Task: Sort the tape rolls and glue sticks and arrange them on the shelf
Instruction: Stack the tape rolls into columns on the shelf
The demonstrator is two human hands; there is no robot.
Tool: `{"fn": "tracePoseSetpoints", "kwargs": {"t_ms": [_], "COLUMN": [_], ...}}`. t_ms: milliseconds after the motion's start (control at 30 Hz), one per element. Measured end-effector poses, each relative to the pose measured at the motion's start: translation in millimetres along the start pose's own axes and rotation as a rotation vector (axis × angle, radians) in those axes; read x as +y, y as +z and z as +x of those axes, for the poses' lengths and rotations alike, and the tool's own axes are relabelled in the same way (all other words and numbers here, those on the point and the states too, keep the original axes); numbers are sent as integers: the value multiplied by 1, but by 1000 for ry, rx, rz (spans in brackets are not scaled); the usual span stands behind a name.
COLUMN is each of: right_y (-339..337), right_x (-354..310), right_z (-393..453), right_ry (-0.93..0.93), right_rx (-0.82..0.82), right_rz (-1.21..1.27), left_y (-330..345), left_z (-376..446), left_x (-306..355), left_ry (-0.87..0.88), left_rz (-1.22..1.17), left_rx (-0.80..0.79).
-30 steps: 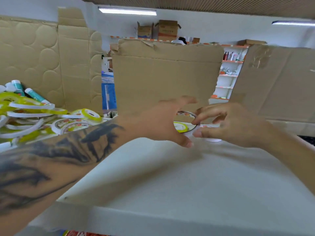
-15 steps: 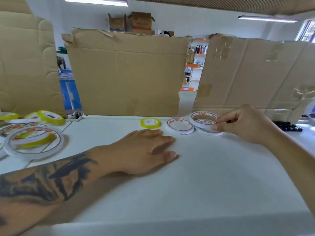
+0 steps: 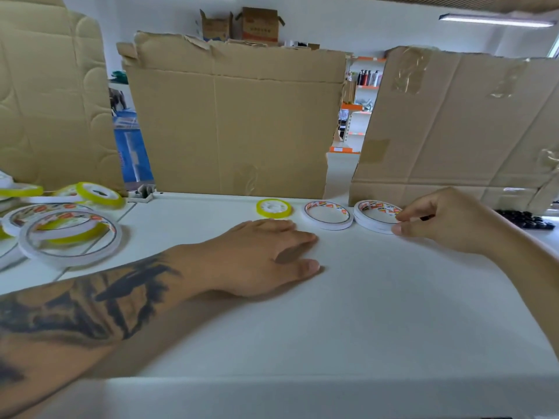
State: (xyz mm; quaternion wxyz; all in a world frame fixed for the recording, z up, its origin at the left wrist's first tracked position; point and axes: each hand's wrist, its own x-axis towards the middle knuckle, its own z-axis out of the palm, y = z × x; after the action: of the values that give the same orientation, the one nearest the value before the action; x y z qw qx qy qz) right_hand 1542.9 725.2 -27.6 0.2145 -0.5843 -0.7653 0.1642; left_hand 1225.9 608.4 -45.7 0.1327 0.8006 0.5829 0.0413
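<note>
On the white shelf, three items lie in a row near the back: a small yellow tape roll, a white tape roll, and a stack of white tape rolls. My right hand pinches the right rim of that stack with thumb and forefinger. My left hand rests flat on the shelf, palm down, just in front of the yellow roll and holding nothing. No glue sticks are in view.
A loose pile of yellow and white tape rolls lies at the left. Cardboard sheets stand upright along the back of the shelf, another at the right. Small black items lie at the far right.
The view swung right; the left pile slid out to the edge. My left hand dropped from near the rolls to lie flat on the shelf. My right hand stays pinching the stack.
</note>
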Motion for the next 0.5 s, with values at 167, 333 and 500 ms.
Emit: {"fn": "tracePoseSetpoints", "kwargs": {"t_ms": [167, 333, 500], "right_y": [1, 12, 45], "right_x": [-11, -61, -136], "right_z": [-5, -15, -14], "right_ry": [-26, -205, -430], "right_rx": [14, 50, -183], "right_rz": [-86, -294, -316], "left_y": [-15, -58, -97], "left_z": [-5, -29, -63], "left_x": [-1, -24, -71], "left_ry": [17, -117, -371], "left_rz": [96, 128, 200], "left_rx": [-8, -17, -88]}}
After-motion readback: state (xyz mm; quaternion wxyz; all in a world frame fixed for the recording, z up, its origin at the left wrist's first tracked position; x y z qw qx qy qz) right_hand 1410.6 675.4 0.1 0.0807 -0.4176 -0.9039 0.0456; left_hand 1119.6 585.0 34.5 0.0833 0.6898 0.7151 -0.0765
